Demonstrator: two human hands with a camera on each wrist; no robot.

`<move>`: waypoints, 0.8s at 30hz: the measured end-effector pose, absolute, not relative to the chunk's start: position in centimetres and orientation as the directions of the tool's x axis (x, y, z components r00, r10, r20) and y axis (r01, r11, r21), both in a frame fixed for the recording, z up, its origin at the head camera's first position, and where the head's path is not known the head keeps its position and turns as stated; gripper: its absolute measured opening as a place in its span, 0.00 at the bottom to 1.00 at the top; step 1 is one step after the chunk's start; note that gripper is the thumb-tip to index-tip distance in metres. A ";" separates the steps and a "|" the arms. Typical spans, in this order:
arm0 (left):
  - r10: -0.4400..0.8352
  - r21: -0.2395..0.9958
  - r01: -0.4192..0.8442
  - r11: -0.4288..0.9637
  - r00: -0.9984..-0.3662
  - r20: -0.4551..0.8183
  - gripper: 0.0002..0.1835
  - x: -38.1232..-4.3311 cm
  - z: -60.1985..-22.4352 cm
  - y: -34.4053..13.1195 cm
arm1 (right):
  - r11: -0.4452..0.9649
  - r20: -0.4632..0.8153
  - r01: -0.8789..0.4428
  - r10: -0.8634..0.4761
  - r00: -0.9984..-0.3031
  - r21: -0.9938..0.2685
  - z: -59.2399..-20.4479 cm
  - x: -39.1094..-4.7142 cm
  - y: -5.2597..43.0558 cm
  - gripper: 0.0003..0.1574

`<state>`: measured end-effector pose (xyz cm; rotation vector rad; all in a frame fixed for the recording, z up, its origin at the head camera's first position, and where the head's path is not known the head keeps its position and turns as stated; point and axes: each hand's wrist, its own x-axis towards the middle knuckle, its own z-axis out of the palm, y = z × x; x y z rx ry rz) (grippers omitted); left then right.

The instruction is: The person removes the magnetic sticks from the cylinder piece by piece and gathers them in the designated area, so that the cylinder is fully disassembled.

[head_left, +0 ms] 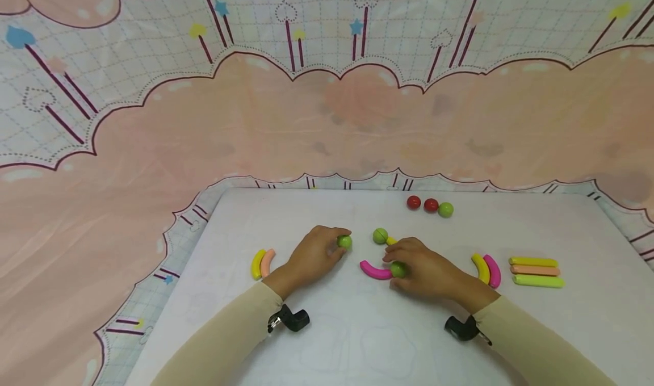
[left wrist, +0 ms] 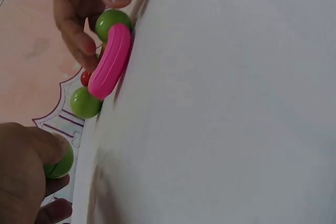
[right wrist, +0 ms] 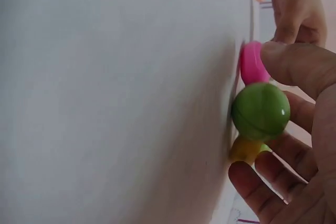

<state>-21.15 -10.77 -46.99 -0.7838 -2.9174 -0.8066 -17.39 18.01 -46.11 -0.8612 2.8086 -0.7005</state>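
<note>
My left hand (head_left: 317, 252) pinches a green ball (head_left: 344, 242) between thumb and fingers, left of the middle of the white table (head_left: 327, 340). My right hand (head_left: 424, 267) is spread around another green ball (head_left: 398, 269), its thumb and fingers close about the ball in the right wrist view. That ball sits at the right end of a curved pink piece (head_left: 374, 271). Just beyond lies a third green ball (head_left: 380, 236), with a yellow piece (head_left: 392, 240) at its side, partly hidden by my right hand.
At the back are two red balls, one a red ball (head_left: 414, 202), beside a green ball (head_left: 446, 209). Curved yellow and orange pieces (head_left: 268, 262) lie left. On the right are curved yellow and pink pieces (head_left: 492, 271) and several straight sticks (head_left: 535, 271).
</note>
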 end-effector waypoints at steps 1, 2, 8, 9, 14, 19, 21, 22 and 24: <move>0.453 0.480 0.463 0.745 -0.880 0.146 0.22 -21.2 -46.9 -11.0 | 0.735 0.016 -0.494 -0.551 -0.834 -0.464 -46.1 -17.3 18.1 0.29; 0.441 0.486 0.454 0.747 -0.885 0.150 0.23 -21.3 -46.8 -11.2 | 0.738 0.011 -0.489 -0.548 -0.837 -0.465 -46.1 -17.3 18.3 0.29; 0.389 0.525 0.414 0.744 -0.907 0.164 0.26 -21.9 -46.1 -12.3 | 0.744 -0.007 -0.477 -0.542 -0.840 -0.467 -46.2 -17.2 19.2 0.34; 0.382 0.535 0.409 0.739 -0.909 0.167 0.26 -21.9 -46.0 -12.5 | 0.744 -0.008 -0.477 -0.544 -0.839 -0.469 -46.2 -17.2 19.3 0.35; 0.349 0.558 0.385 0.735 -0.921 0.175 0.25 -22.4 -45.6 -13.3 | 0.743 -0.016 -0.483 -0.552 -0.834 -0.463 -46.2 -17.3 19.8 0.37; 0.325 0.563 0.374 0.737 -0.927 0.190 0.24 -23.1 -45.4 -14.3 | 0.753 -0.019 -0.484 -0.548 -0.836 -0.446 -46.3 -17.4 20.0 0.38; 0.314 0.558 0.368 0.744 -0.929 0.195 0.24 -23.5 -45.4 -14.8 | 0.754 -0.021 -0.481 -0.546 -0.837 -0.447 -46.4 -17.5 20.0 0.38; 0.308 0.556 0.365 0.747 -0.931 0.196 0.24 -23.8 -45.5 -15.0 | 0.754 -0.023 -0.480 -0.546 -0.837 -0.448 -46.4 -17.5 20.1 0.37; 0.296 0.557 0.354 0.751 -0.935 0.195 0.23 -24.3 -45.7 -15.6 | 0.753 -0.024 -0.480 -0.548 -0.836 -0.451 -46.4 -17.6 20.1 0.37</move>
